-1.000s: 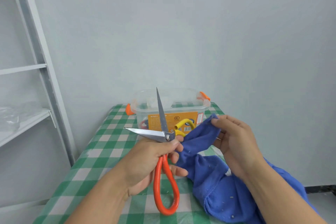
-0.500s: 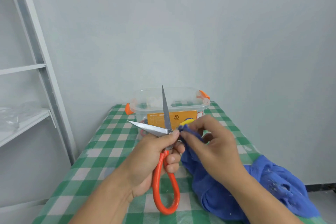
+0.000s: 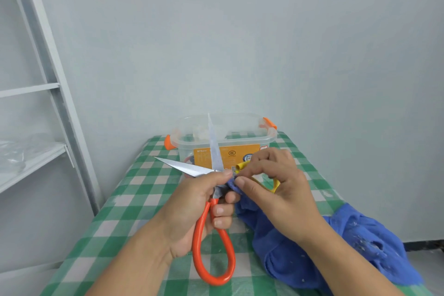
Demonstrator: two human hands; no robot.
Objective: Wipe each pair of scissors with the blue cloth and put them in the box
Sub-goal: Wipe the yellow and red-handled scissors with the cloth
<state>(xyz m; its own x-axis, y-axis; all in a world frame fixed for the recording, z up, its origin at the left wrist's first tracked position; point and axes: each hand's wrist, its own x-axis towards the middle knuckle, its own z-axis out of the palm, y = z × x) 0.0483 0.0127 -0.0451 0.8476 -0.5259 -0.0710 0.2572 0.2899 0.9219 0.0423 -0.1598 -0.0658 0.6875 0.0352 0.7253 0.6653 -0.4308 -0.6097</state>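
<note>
Here the left hand (image 3: 199, 206) grips the orange-handled steel scissors (image 3: 197, 238) near the pivot, blades spread apart above the green-and-white checked table (image 3: 125, 211). The right hand (image 3: 276, 190) pinches a fold of the blue cloth (image 3: 295, 259) against the pivot; the rest trails toward the table's right edge. The clear plastic box with orange latches (image 3: 240, 138) stands at the far edge, a yellow handle (image 3: 242, 165) showing before it.

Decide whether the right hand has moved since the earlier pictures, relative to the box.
Yes. The right hand has moved left, from beside the box to in front of it, pinching the blue cloth.
</note>
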